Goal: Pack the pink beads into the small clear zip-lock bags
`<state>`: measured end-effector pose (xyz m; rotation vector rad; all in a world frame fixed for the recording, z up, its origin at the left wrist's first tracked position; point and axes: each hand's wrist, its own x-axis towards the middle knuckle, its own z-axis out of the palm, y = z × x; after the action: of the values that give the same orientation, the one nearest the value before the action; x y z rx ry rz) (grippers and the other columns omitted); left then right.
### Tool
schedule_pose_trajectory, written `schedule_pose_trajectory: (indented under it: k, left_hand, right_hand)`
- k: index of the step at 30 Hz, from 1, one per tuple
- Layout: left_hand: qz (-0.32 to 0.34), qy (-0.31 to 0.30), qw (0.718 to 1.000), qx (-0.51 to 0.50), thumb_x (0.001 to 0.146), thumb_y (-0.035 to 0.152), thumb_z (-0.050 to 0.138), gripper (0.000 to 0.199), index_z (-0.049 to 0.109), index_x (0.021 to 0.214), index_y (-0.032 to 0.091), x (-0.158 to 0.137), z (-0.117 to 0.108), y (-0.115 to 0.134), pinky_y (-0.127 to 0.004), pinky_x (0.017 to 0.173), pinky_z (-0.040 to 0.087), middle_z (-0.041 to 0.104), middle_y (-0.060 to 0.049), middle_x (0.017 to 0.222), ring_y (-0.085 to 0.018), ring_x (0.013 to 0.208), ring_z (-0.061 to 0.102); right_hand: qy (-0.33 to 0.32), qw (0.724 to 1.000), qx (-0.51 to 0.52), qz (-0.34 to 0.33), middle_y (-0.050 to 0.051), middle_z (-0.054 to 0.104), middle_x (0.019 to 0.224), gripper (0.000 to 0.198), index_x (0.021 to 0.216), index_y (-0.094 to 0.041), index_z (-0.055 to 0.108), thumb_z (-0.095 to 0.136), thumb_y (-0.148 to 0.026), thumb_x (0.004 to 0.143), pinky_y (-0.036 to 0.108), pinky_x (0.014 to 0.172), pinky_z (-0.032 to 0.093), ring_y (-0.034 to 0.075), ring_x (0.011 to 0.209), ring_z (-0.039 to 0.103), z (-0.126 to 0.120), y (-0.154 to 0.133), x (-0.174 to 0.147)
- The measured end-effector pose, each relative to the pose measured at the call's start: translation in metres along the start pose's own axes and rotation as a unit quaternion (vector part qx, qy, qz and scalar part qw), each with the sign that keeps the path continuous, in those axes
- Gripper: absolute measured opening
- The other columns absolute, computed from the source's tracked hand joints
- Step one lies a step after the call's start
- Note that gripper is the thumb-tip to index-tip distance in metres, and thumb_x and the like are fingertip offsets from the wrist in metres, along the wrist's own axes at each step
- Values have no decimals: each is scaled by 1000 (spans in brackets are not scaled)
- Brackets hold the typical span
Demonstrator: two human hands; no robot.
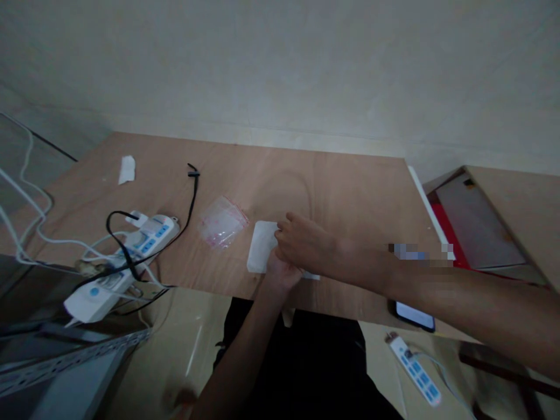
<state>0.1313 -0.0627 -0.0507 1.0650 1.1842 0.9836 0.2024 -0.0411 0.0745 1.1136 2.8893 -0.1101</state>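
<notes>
My right hand (301,240) reaches in from the right with its fingers curled closed, pressed against my left hand. Below it, my left hand (283,272) is bunched up, its fingers largely hidden behind the right one. Anything held between the two is too small or covered to make out. Partly under the hands lies a flat white rectangular piece (261,248) with rounded corners; its right side is hidden, and a pale edge shows to the right of my left hand. Left of it rests a clear plastic zip bag (224,221) with a reddish edge.
A white power strip (153,236) with tangled cables overhangs the table's left front edge. Behind it are a black cable (192,198) and a white scrap (126,169). A phone (415,315) lies near the right front edge; another power strip (415,370) is lower right.
</notes>
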Motion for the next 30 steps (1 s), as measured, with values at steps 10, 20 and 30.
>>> schedule_pose_trajectory:
  k: [10, 20, 30]
  left_hand:
    - [102, 52, 968, 224, 96, 29, 35, 36, 52, 65, 19, 26, -3, 6, -36, 73, 48, 56, -4, 67, -20, 72, 59]
    - [243, 9, 859, 451, 90, 23, 46, 18, 58, 77, 18, 19, -1, 12, -49, 93, 35, 63, -15, 93, -31, 99, 54]
    - [163, 115, 766, 611, 73, 55, 67, 72, 52, 126, 9, 62, -131, 55, -52, 102, 32, 52, -22, 135, -38, 126, 44]
  right_hand:
    - [220, 934, 110, 260, 13, 68, 111, 46, 126, -17, 56, 66, -33, 83, 41, 85, 50, 27, 101, 64, 33, 58, -70]
    - [195, 857, 63, 473, 23, 34, 151, 56, 142, -2, 39, 24, -33, 99, 55, 114, 21, 33, 143, 26, 143, 50, -87]
    - [312, 813, 108, 481, 20, 37, 151, 59, 141, -10, 42, 30, -45, 96, 58, 112, 25, 33, 144, 22, 151, 57, -92]
